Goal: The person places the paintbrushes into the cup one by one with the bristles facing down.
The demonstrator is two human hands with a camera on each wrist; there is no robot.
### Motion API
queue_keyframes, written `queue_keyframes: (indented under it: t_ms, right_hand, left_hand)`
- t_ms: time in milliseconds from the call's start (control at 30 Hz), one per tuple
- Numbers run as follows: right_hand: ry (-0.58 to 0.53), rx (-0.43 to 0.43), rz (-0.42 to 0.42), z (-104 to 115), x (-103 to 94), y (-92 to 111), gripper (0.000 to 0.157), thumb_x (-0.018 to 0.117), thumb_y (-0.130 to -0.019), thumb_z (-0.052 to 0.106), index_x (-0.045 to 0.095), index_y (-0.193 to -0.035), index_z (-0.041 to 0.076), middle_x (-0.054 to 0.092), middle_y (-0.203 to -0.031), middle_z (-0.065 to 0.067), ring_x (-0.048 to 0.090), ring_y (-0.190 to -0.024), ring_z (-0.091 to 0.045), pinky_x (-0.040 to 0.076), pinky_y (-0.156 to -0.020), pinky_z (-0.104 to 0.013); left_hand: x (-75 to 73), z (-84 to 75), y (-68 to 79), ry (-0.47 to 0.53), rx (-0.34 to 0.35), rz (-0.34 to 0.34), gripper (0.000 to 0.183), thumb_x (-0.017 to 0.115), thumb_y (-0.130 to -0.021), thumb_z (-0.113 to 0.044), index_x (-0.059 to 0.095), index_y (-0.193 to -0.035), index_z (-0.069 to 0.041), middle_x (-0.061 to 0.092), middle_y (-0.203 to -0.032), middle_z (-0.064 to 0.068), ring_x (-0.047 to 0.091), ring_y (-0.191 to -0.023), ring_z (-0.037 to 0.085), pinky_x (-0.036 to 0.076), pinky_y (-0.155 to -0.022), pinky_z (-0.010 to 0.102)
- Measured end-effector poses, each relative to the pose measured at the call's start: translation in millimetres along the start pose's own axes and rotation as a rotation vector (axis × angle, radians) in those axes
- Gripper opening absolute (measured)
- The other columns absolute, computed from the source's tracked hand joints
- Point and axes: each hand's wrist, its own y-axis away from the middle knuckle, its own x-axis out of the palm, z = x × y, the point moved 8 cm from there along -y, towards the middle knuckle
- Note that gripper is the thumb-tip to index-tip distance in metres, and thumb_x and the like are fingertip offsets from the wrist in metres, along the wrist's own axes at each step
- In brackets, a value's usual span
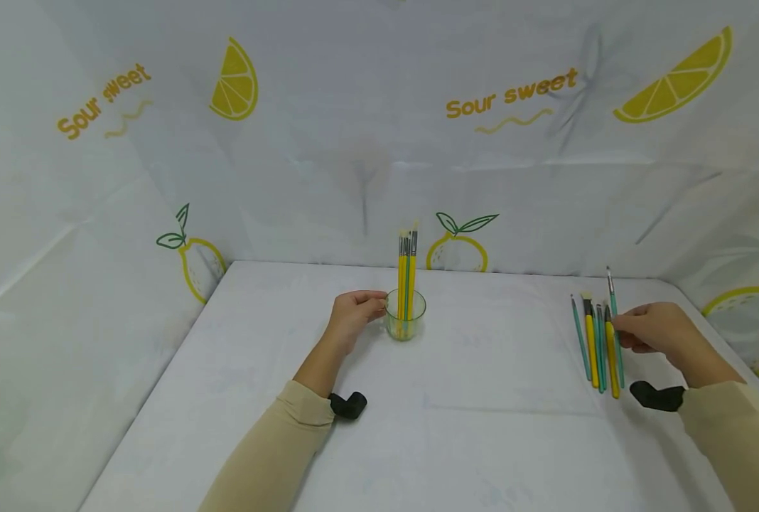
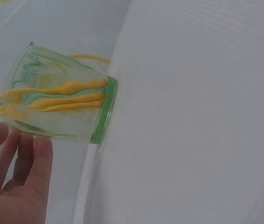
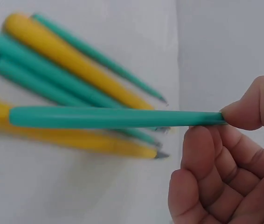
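A clear, green-tinted glass (image 1: 391, 328) stands upright on the table, holding several yellow paintbrushes (image 1: 413, 267) and a turquoise one, bristles up. My left hand (image 1: 352, 318) touches its left side with the fingertips near the rim. Through the glass in the left wrist view, no finger shows round the far side. At the right, my right hand (image 1: 657, 331) pinches a turquoise paintbrush (image 3: 122, 117) between thumb and fingers, its bristle end pointing away. Several loose brushes lie beside that hand, among them a thick yellow paintbrush (image 1: 612, 355) and a thin turquoise paintbrush (image 1: 580, 336).
A white cloth covers the table (image 1: 482, 455). Behind it rises a white backdrop (image 1: 354, 107) printed with lemons and words. A black wrist piece (image 1: 349, 405) sits at the left cuff, and another black piece (image 1: 656, 396) at the right cuff.
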Motion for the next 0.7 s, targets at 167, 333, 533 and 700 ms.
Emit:
queue_keyframes:
  t_ms: [167, 333, 533, 700]
  right_hand:
    - [-0.034, -0.118, -0.036, 30.9, 3.1, 2.9, 0.051, 0.053, -0.096, 0.030, 0.055, -0.119, -0.016, 0.069, -0.087, -0.007, 0.067, -0.079, -0.022, 0.061, -0.068, -0.029]
    - [-0.079, -0.226, -0.044, 71.1, 10.4, 13.1, 0.055, 0.056, -0.097, 0.038, 0.055, -0.125, -0.010, 0.072, -0.095, -0.002, 0.069, -0.081, -0.013, 0.057, -0.071, -0.022]
    - [-0.174, -0.300, -0.030, 120.3, 25.8, 28.0, 0.055, 0.060, -0.095, 0.044, 0.059, -0.123, -0.003, 0.070, -0.093, 0.011, 0.066, -0.082, -0.004, 0.052, -0.096, -0.049]
    - [-0.273, -0.357, -0.021, 152.3, 41.2, 34.6, 0.049, 0.065, -0.093, 0.040, 0.062, -0.118, -0.002, 0.070, -0.090, 0.013, 0.068, -0.082, -0.006, 0.042, -0.105, -0.063]
  left_hand:
    - [0.0, -0.5, -0.2, -0.002, 0.000, -0.003, 0.023, 0.065, -0.091, -0.006, 0.071, -0.110, 0.003, 0.069, -0.113, 0.013, 0.070, -0.089, 0.015, 0.060, -0.087, 0.030]
    - [0.5, -0.7, 0.6, -0.002, -0.004, -0.005, 0.021, 0.065, -0.091, -0.007, 0.072, -0.109, 0.002, 0.069, -0.113, 0.012, 0.069, -0.089, 0.014, 0.060, -0.087, 0.029]
    - [0.1, 0.0, -0.1, 0.004, -0.001, -0.002, 0.020, 0.066, -0.091, -0.007, 0.073, -0.108, 0.002, 0.069, -0.112, 0.012, 0.070, -0.089, 0.015, 0.060, -0.087, 0.029]
    - [0.7, 0.3, -0.2, 0.008, 0.006, 0.009, 0.022, 0.066, -0.091, -0.006, 0.072, -0.110, 0.003, 0.069, -0.111, 0.012, 0.070, -0.091, 0.016, 0.059, -0.088, 0.029]
